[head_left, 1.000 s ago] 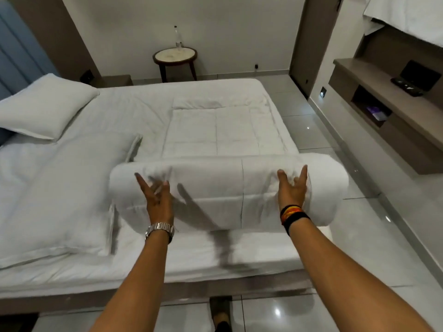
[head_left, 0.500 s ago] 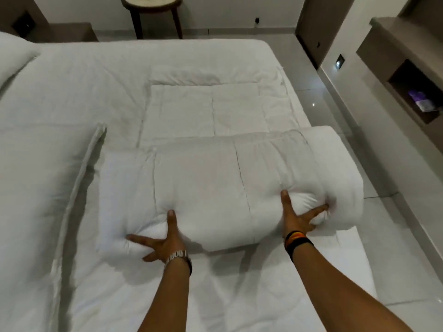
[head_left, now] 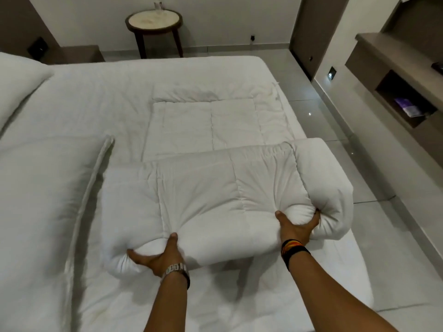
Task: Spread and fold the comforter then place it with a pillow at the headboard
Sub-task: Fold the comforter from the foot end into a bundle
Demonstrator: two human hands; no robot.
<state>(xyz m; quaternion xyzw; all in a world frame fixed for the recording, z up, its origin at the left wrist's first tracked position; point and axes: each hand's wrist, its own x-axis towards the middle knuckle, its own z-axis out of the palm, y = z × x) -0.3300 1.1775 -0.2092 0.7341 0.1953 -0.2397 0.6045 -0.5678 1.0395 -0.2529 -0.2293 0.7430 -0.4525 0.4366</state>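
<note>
The white quilted comforter [head_left: 206, 197] lies across the bed as a thick roll, with its flat unrolled part stretching toward the far side. My left hand [head_left: 158, 257] grips the near left edge of the roll, thumb on top and fingers tucked under. At the near right edge, my right hand [head_left: 296, 225] squeezes a bulge of the roll the same way. One white pillow [head_left: 45, 195] rests flat on the bed left of the roll. A second pillow [head_left: 16, 85] sits at the far left, cut off by the frame.
The bed [head_left: 167, 75] has a white sheet. A round wooden side table [head_left: 153, 20] stands by the far wall. On the right are glossy floor tiles [head_left: 335, 121] and a wall unit with shelves [head_left: 395, 75].
My hands dropped from the top of the roll to its near lower edge and closed on it. The view tipped down and closer, and the roll flattened against the bed.
</note>
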